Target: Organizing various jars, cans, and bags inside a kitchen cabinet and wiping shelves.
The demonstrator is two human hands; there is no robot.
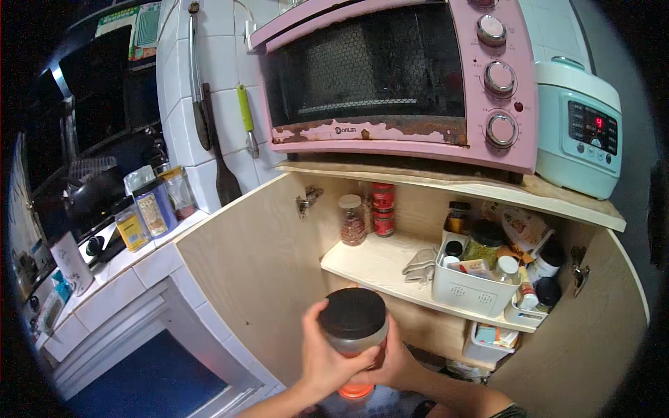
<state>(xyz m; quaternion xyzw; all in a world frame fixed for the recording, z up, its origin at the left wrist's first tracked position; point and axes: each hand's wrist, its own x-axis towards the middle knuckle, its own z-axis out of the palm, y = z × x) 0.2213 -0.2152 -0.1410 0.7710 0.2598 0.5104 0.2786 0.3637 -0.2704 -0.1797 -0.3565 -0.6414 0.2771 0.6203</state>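
Both my hands wrap around a clear jar with a black lid [352, 313], held upright in front of the open cabinet. My left hand [324, 355] grips its left side, with the thumb across the front. On the opposite side, my right hand [395, 355] holds the jar, its fingers meeting the left hand's. The jar's contents are mostly hidden by my hands. Below them an orange-red round thing [356, 391] shows, partly covered. On the upper shelf [373, 256] stand a white-lidded jar of reddish contents [353, 222] and two stacked red cans [383, 209].
A grey cloth [420, 265] lies beside a white basket [473, 292] of jars and packets. Cabinet doors stand open at left [240, 271] and right [580, 339]. Above sit a pink toaster oven [366, 133] and a mint rice cooker [580, 125]. Jars [154, 209] line the tiled counter.
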